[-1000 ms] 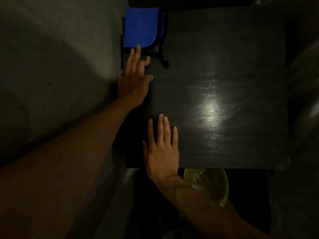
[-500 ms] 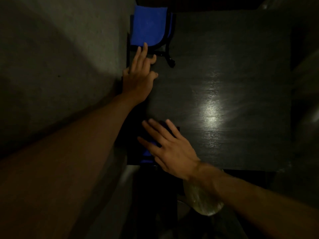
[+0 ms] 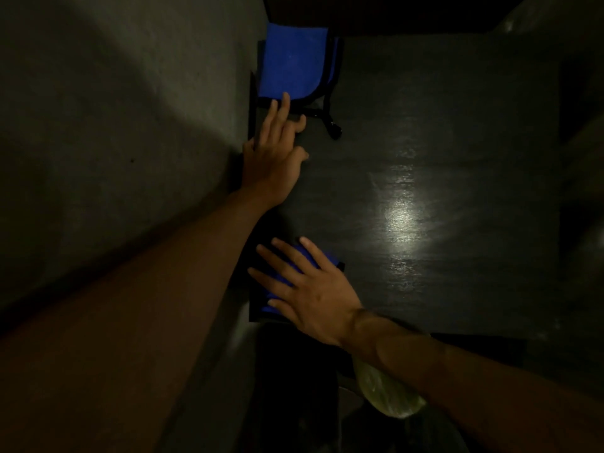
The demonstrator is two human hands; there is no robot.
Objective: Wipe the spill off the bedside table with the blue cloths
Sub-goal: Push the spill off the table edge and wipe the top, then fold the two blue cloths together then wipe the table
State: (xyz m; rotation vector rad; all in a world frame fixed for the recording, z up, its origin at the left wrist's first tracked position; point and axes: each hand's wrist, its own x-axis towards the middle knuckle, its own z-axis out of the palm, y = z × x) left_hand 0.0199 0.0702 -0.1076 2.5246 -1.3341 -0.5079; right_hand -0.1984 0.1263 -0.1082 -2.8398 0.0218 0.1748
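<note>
Currently right hand (image 3: 313, 295) lies flat, fingers spread, pressing one blue cloth (image 3: 322, 258) at the table's (image 3: 457, 125) near-left corner. Left hand (image 3: 274, 158) is open, fingertips touching the second folded cloth (image 3: 292, 63) at the far-left corner. No spill discernible in dim light; the glossy patch may be glare. Judged: wiping early or unfinished.

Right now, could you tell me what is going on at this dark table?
A person is wiping the bedside table with both hands. The right hand lies flat on a blue cloth at the near left corner. The left hand reaches toward the folded blue cloth at the far left corner, fingertips at its near edge. A shiny patch shows mid-table.
</note>
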